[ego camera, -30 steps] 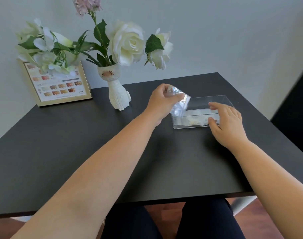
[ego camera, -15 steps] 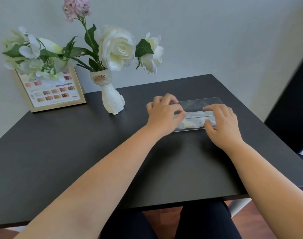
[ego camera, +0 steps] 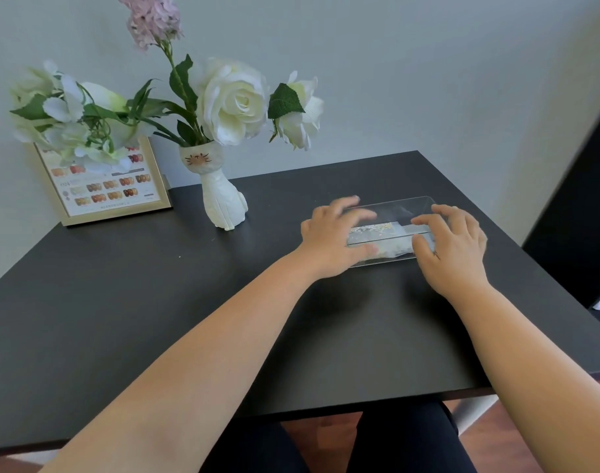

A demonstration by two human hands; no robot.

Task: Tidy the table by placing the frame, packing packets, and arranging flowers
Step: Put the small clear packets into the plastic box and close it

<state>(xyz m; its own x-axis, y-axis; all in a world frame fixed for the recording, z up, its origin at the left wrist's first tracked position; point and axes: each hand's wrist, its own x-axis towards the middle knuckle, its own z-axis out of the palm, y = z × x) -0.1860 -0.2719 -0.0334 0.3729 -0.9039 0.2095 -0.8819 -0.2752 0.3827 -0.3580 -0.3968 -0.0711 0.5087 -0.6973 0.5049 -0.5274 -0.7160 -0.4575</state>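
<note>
Both hands at the clear rectangular plastic box (ego camera: 399, 213) holding pale packets (ego camera: 390, 245).
Left hand (ego camera: 336, 238) and right hand (ego camera: 452, 247) rest on its ends, fingers spread, gripping nothing.

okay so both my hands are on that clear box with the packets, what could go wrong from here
The clear box sits near the table's right side; pushing with the right hand or left hand could slide it toward that edge. The packets look heaped, so pressing might crumple them or leave one sticking out. The vase is top-heavy with flowers; a left-arm swing may tip it.
</note>
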